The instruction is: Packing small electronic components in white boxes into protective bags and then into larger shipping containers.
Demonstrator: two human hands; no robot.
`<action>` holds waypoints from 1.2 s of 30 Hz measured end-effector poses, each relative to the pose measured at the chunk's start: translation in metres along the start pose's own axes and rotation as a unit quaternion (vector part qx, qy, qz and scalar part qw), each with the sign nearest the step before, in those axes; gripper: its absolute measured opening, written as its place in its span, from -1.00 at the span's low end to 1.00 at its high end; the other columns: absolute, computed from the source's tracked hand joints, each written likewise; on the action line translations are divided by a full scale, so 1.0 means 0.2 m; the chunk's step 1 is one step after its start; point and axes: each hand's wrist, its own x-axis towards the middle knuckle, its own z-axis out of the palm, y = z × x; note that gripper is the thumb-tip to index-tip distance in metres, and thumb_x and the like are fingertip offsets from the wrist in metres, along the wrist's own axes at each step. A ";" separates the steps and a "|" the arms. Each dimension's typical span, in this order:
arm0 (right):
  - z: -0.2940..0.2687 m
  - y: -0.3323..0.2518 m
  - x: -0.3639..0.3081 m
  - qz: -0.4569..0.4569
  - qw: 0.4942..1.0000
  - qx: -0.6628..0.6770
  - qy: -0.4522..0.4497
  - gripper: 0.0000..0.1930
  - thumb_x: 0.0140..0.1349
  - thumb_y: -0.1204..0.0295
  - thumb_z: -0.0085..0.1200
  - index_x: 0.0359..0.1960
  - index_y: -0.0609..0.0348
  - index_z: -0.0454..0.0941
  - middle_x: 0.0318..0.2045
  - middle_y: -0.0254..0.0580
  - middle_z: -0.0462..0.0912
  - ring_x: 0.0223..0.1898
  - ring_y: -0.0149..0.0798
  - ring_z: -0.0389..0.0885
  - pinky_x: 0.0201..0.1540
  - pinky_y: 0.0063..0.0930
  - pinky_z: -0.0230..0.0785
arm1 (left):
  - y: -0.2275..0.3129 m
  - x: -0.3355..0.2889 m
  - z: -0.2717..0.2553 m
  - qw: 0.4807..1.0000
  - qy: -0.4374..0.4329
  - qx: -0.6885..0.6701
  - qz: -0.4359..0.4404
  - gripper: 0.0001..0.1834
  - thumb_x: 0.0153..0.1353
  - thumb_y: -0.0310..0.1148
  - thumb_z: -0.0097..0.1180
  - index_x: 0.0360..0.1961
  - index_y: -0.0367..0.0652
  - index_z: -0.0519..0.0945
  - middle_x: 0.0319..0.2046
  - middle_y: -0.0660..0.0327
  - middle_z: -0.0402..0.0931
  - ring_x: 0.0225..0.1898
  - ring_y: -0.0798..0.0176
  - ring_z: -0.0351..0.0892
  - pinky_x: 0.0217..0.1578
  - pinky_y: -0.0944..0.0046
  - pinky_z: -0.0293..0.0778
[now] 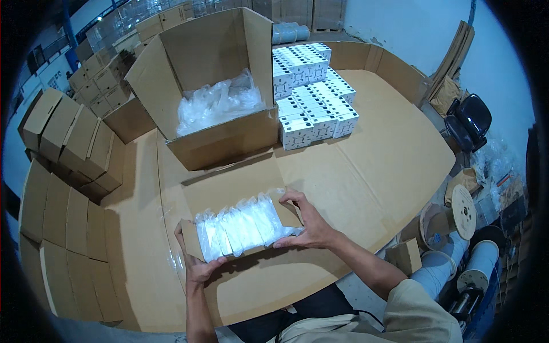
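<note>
A small open cardboard carton (231,176) lies at the near middle of the table, its far flap raised. A row of white pieces in clear plastic bags (240,226) fills it side by side. My left hand (198,267) grips the carton's left end, thumb at the near edge and fingers along the side. At the opposite end, my right hand (313,224) is closed around the right side, with its thumb by the right flap and fingers near the front corner. The carton's underside is hidden.
Beyond the small carton stands a large open carton (223,140) with crumpled clear bags inside. Right of it, small white boxes (314,106) are stacked. Brown cartons (74,228) line the left side. Cable spools (462,212) and a black chair (469,120) stand off the table's right edge.
</note>
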 end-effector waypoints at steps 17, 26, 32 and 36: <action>0.06 -0.03 0.04 -0.006 0.995 0.045 0.091 -0.55 0.06 0.27 0.52 -0.17 0.14 0.49 -0.17 -0.08 0.59 0.22 0.08 0.45 0.44 0.11 0.08 | 0.09 0.00 0.12 0.985 0.048 0.136 0.094 -0.11 0.03 0.09 0.51 0.17 -0.18 0.28 0.26 -0.01 0.20 0.30 0.00 0.29 0.33 0.04 0.23; 0.02 -0.02 0.07 -0.078 0.991 0.014 0.104 -0.35 0.02 0.26 0.54 0.14 0.23 0.57 0.46 0.03 0.23 0.42 0.05 0.31 0.39 -0.08 0.31 | 0.08 0.04 0.21 0.981 0.083 0.108 0.139 -0.01 -0.04 0.36 0.44 0.16 -0.19 0.37 0.27 0.00 0.24 0.34 0.00 0.26 0.34 -0.03 0.25; 0.07 -0.06 0.05 -0.083 0.986 -0.018 0.142 -0.51 -0.03 0.35 0.54 -0.01 0.11 0.70 0.46 0.07 0.21 0.48 0.12 0.20 0.46 -0.05 0.18 | 0.00 0.07 0.23 0.957 0.175 0.073 0.220 -0.08 0.05 0.42 0.31 0.15 -0.12 0.42 0.20 0.03 0.31 0.27 0.05 0.31 0.28 -0.01 0.28; 0.10 -0.08 0.00 -0.110 0.981 -0.048 0.153 -0.72 -0.13 0.36 0.58 -0.31 0.00 0.83 0.50 0.19 0.10 0.49 0.11 0.19 0.43 -0.10 0.21 | 0.02 0.08 0.23 0.950 0.167 0.140 0.223 -0.24 0.20 0.42 0.14 0.04 -0.08 0.47 0.13 0.03 0.34 0.25 0.04 0.32 0.27 -0.04 0.26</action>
